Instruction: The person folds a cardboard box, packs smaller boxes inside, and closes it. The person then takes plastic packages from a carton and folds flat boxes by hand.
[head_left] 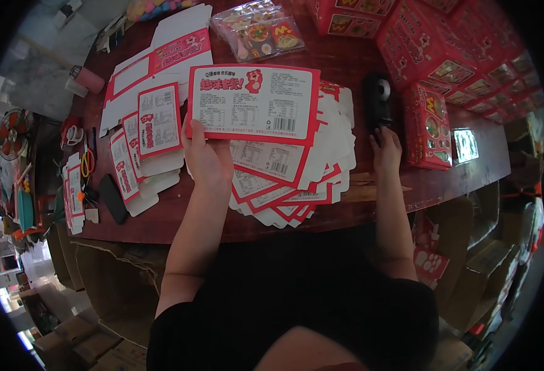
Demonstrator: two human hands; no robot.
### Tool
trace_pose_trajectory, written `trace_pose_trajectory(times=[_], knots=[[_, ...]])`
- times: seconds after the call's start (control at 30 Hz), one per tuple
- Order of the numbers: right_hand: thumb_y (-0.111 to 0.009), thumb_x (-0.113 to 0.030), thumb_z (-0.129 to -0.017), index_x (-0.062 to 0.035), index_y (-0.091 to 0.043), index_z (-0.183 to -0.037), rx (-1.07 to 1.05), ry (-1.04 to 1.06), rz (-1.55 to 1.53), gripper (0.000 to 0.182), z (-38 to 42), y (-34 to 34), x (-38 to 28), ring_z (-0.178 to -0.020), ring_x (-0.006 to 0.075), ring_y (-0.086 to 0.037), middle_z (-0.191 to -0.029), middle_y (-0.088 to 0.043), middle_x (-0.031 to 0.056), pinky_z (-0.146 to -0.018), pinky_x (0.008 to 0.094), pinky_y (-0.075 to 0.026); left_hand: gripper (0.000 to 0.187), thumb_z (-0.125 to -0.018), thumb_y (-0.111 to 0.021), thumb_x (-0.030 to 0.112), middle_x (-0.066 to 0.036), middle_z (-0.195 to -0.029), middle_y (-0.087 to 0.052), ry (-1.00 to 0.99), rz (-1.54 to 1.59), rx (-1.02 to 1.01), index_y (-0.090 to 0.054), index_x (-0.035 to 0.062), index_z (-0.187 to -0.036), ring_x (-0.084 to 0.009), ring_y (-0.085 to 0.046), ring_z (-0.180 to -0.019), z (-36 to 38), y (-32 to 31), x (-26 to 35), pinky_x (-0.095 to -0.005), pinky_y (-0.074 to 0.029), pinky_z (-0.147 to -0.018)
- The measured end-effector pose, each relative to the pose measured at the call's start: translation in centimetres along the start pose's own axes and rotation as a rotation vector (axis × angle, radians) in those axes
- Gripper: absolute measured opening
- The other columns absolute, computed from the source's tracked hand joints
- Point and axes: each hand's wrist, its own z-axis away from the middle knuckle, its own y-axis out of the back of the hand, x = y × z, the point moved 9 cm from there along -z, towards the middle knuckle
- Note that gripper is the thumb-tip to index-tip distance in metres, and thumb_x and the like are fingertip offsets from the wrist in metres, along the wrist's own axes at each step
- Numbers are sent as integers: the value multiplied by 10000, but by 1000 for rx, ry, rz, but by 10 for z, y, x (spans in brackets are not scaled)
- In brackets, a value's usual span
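Note:
A flat red-and-white printed carton (253, 102), with a cartoon bear and columns of small text, is raised over the table in my left hand (209, 157). My left thumb lies on its near-left corner and the other fingers are hidden behind it. Beneath it a fanned stack of similar cartons (272, 162) covers the middle of the table. At the right, my right hand (386, 151) has its fingertips at the near end of a black tape dispenser (378, 102). Those fingers are slightly apart, not wrapped round it.
Filled red boxes (429, 127) stand piled on the right, near a shiny clear packet (465, 145). More cartons (159, 120) lie left, with scissors (87, 162) and a black phone-like object (112, 198). Clear bags with printed cards (259, 34) lie at the back. Cardboard boxes (117, 278) stand below the edge.

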Motion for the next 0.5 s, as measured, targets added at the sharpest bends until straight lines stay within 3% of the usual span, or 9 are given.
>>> trace_pose_trajectory(times=[0.1,0.2,0.3,0.4,0.5], knots=[[-546,-28,-881,17,-548,-1028,-343,140,27,154,38,-51,-21,-832,167,-591,-874,-593,88,-758,283,-499,374,-963,-443,192,-105,-1262,-470,-16,-9,3,-343,50,-1294,-227,-481,-1146,4,-7,2,-426,-410,-973],[-544,34,-861,3,-528,-1134,-596,241,279,275,94,-110,-51,-737,140,-592,-772,-595,53,-712,246,-489,373,-968,-435,184,-110,-1244,-473,-17,-20,-31,-321,56,-1300,-225,-478,-1145,9,-10,-1,-421,-413,-977],[-573,43,-835,-20,-437,-1280,-772,243,317,470,133,-157,-76,-735,115,-579,-769,-595,51,-702,250,-479,364,-970,-430,180,-107,-1238,-475,-14,-26,-6,-319,62,-1297,-223,-474,-1150,12,-13,-4,-417,-408,-987],[-612,2,-814,-43,-318,-1378,-832,450,469,637,137,-175,-80,-715,94,-569,-769,-596,46,-681,245,-470,356,-969,-433,180,-100,-1249,-472,-10,-35,9,-329,72,-1291,-217,-466,-1161,16,-15,-6,-414,-405,-989],[-647,-50,-803,-52,-311,-1375,-715,660,855,664,142,-186,-88,-706,81,-558,-763,-584,34,-655,227,-456,357,-968,-437,191,-96,-1248,-481,7,-1,-74,-342,73,-1291,-216,-474,-1159,18,-20,-6,-409,-409,-981]])
